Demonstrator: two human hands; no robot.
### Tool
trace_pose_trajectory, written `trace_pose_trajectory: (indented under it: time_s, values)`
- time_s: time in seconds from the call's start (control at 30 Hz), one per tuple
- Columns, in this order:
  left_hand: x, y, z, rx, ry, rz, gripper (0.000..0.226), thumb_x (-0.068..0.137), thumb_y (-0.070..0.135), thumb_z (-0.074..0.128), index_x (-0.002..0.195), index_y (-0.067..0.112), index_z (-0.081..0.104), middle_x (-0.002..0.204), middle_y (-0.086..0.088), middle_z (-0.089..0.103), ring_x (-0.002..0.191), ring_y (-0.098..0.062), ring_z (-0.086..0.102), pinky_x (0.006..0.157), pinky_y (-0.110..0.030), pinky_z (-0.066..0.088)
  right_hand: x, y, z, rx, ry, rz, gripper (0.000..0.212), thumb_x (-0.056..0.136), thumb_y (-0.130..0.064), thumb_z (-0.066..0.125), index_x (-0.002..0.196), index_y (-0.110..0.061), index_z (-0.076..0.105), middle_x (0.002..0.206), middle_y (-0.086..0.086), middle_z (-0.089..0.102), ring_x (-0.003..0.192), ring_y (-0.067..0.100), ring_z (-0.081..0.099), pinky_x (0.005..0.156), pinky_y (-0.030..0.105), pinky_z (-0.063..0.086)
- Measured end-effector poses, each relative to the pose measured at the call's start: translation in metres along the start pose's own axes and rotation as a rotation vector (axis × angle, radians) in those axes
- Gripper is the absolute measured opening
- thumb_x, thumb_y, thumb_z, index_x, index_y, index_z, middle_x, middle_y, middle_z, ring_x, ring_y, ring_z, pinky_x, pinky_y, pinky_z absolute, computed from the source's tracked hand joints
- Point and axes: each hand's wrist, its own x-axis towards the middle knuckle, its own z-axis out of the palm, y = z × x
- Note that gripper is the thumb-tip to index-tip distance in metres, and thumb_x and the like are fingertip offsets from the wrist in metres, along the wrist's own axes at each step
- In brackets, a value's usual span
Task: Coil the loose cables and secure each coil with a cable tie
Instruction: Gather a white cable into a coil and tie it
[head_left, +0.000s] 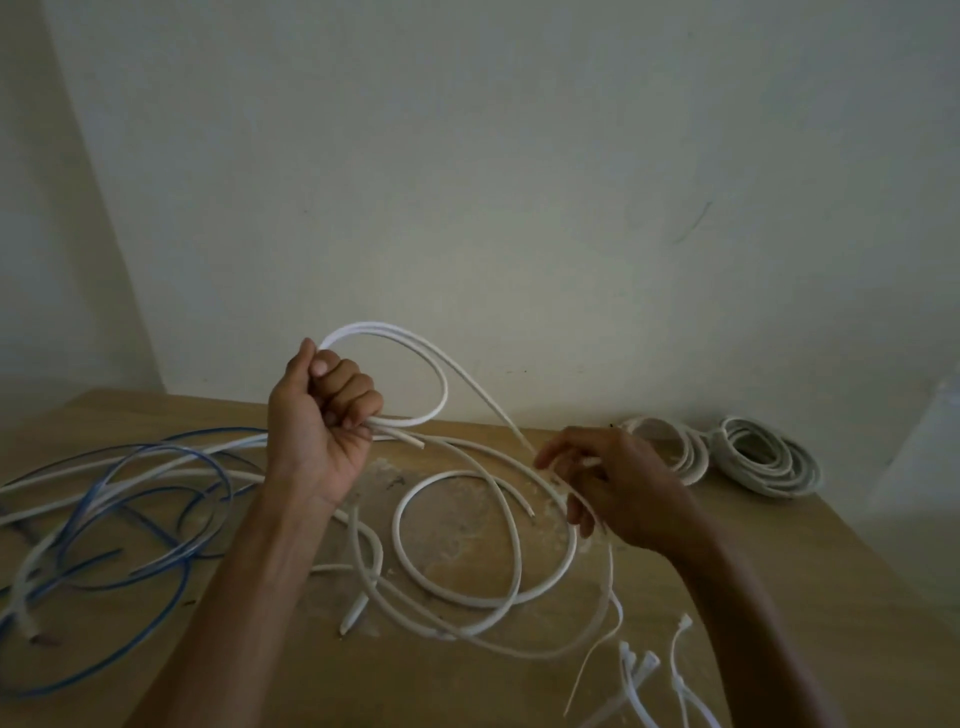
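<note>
plain pale wall at the back, a scuffed wooden table (753, 582) under everything. left hand (322, 421) is fisted round the white cable (387, 327) near its cut end, with one small loop standing up out of the fist. right hand (618, 483) has its fingers lightly curled on the same cable further along, so it runs between them; how firm that pinch is i cannot tell. the rest of that cable trails in wide slack rings on the table between the forearms. it looks light and springy, stiff enough to hold a curve and to fight a tight one. its smooth jacket would likely slide, so i'd grip where the turns stack in the fist and feed with the other hand. cable ties (636, 670) lie near the right forearm. two finished coils (795, 473) sit at the far right edge, and a blue cable (223, 429) sprawls loose on the left.
</note>
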Motion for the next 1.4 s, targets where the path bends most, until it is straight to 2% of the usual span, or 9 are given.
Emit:
trace_pose_trajectory:
  time_s: [0.1,0.27,0.43,0.57,0.73,1.0,1.13,1.27,1.4]
  values:
    - [-0.001,-0.001,0.000,-0.018,-0.010,-0.017,0.049,0.106,0.032,0.037,0.059,0.020,0.044,0.048,0.009,0.023,0.038,-0.007,0.023,0.036,-0.018,0.024,0.000,-0.006,0.005,-0.139,-0.186,-0.044,0.033,0.101,-0.003,0.050,0.109,-0.026,0.073,0.093,-0.005,0.074,0.076,0.004,0.072,0.074,0.030,0.061]
    - [0.003,0.013,-0.010,-0.054,0.046,-0.010,0.047,0.105,0.029,0.038,0.060,0.020,0.042,0.049,0.008,0.024,0.039,-0.006,0.022,0.036,-0.017,0.025,-0.001,-0.005,0.002,0.107,-0.144,-0.049,0.046,0.093,0.006,0.062,0.125,-0.026,0.066,0.112,-0.010,0.074,0.103,-0.003,0.069,0.093,0.020,0.055]
    - [-0.001,0.009,-0.003,0.052,0.028,-0.045,0.043,0.106,0.030,0.037,0.064,0.020,0.043,0.053,0.008,0.023,0.042,-0.006,0.022,0.039,-0.018,0.024,0.005,-0.007,0.005,0.052,0.244,-0.107,0.033,0.087,-0.004,0.075,0.106,-0.031,0.074,0.084,-0.010,0.076,0.079,0.000,0.072,0.072,0.020,0.059]
    - [-0.004,0.000,0.001,0.091,-0.033,-0.148,0.038,0.105,0.026,0.035,0.070,0.018,0.046,0.058,0.008,0.023,0.046,-0.006,0.022,0.042,-0.019,0.027,0.008,-0.001,0.003,-0.010,0.397,-0.148,0.018,0.089,-0.010,0.074,0.096,-0.026,0.078,0.093,-0.011,0.067,0.081,0.006,0.065,0.064,0.015,0.051]
    - [-0.008,-0.016,0.008,0.241,-0.097,-0.197,0.019,0.092,0.024,0.045,0.075,0.016,0.048,0.060,0.006,0.022,0.047,-0.007,0.024,0.045,-0.021,0.029,0.002,-0.005,-0.005,0.391,0.272,0.030,0.009,0.095,-0.015,0.064,0.097,-0.010,0.071,0.075,0.006,0.075,0.063,0.017,0.069,0.060,0.027,0.057]
    - [-0.028,-0.064,0.017,0.827,-0.328,-0.193,0.017,0.099,0.023,0.057,0.089,0.009,0.058,0.064,-0.003,0.044,0.056,-0.014,0.038,0.053,-0.024,0.034,0.001,-0.031,0.002,1.150,0.019,0.130,0.023,0.088,-0.016,0.062,0.101,0.004,0.060,0.094,0.028,0.073,0.071,0.023,0.074,0.063,0.025,0.061]
    - [-0.039,-0.076,0.023,0.995,-0.368,-0.203,0.037,0.105,0.035,0.047,0.081,0.009,0.059,0.057,-0.001,0.050,0.052,-0.014,0.044,0.056,-0.028,0.032,0.005,-0.030,0.012,1.256,0.079,0.173,0.034,0.087,-0.020,0.063,0.104,0.010,0.063,0.093,0.028,0.073,0.075,0.025,0.075,0.067,0.026,0.062]
    - [-0.035,-0.074,0.022,1.233,-0.308,-0.263,0.054,0.107,0.038,0.041,0.077,-0.002,0.060,0.062,-0.009,0.041,0.056,-0.021,0.040,0.059,-0.030,0.031,0.007,-0.027,0.017,0.981,0.293,0.153,0.032,0.095,-0.027,0.061,0.096,0.004,0.066,0.085,0.015,0.073,0.063,0.015,0.064,0.056,0.024,0.051]
    - [-0.028,-0.064,0.017,1.076,-0.287,-0.338,0.046,0.106,0.036,0.043,0.062,0.023,0.038,0.057,0.005,0.024,0.048,-0.011,0.022,0.050,-0.024,0.031,0.009,-0.021,0.008,1.103,0.443,0.098,0.023,0.097,-0.027,0.059,0.087,-0.007,0.061,0.085,0.010,0.067,0.061,0.014,0.058,0.052,0.023,0.048]
